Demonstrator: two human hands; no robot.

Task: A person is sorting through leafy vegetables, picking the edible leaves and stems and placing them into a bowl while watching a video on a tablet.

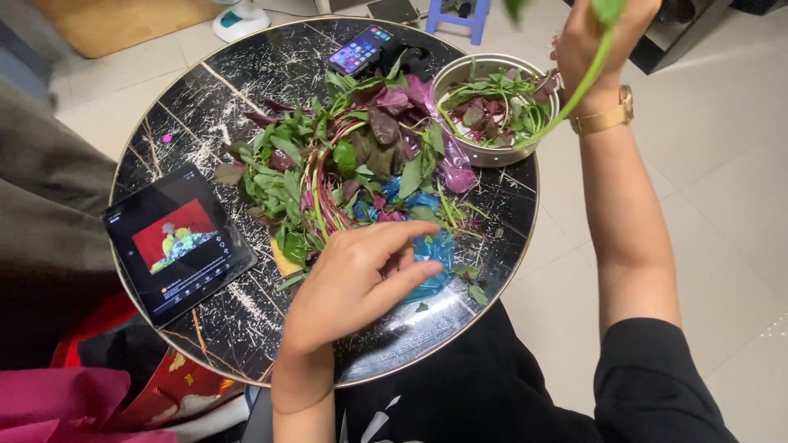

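Above the metal bowl [496,111], the right hand [603,33] pinches a long green stem [566,102] whose lower end trails into the bowl. The left hand [361,279], fingers loosely curled and holding nothing, rests by the leafy greens [328,172] on the round desk [205,107]. The dangling stem could tug the bowl (it sits at the desk's edge) and tip it off.

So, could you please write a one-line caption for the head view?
Right hand lifts a green stem above the metal bowl; left hand reaches toward the leafy greens.
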